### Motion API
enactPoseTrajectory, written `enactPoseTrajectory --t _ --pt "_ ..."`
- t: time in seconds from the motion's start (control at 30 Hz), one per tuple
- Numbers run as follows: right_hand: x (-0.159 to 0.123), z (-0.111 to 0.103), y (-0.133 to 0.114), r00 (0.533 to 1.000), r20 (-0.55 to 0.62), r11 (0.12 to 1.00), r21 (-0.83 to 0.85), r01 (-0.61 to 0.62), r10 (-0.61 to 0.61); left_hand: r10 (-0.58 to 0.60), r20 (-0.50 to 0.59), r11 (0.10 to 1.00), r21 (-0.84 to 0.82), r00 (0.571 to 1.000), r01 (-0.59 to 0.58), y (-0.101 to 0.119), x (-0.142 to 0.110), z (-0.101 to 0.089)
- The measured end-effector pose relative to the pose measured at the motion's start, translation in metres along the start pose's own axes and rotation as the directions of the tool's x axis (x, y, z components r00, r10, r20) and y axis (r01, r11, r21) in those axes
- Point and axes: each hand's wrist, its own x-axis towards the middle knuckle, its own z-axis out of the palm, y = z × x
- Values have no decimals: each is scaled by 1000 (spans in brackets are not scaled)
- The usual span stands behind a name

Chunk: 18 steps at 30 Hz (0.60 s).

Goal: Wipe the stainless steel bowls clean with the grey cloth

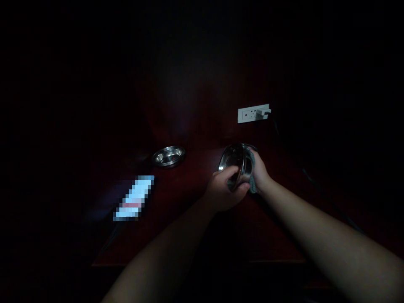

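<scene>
A shiny steel bowl (232, 158) is held tilted on its side above the dark red table, its open mouth facing left. My left hand (222, 187) grips its near rim, with the thumb reaching inside. On the bowl's right side, my right hand (260, 170) presses a grey-green cloth (252, 183) against the outer wall. The cloth and bowl hide most of the right fingers. Further left, a second shallow steel bowl (169, 156) rests on the table, apart from both hands.
A lit phone (135, 200), its screen pixelated, lies at the table's left. Behind the hands is a white socket plate (248, 115) with a white plug (263, 112) in it. A dark cable runs down the right side. The table's front edge (110, 265) shows below; the surroundings are very dark.
</scene>
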Motion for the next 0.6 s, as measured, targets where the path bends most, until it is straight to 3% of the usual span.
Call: enactPoseTrajectory --t 0.23,0.43,0.6 --pt "-2 0 -2 999 5 999 -26 43 -43 28 25 999 -42 999 -27 -1 1 -2" --pt "-4 2 -4 1000 -11 1000 0 17 -17 133 6 979 -159 991 -130 -2 2 -2" --pt "-3 0 0 996 15 993 -75 87 -86 116 37 978 -181 993 -108 -2 4 -4"
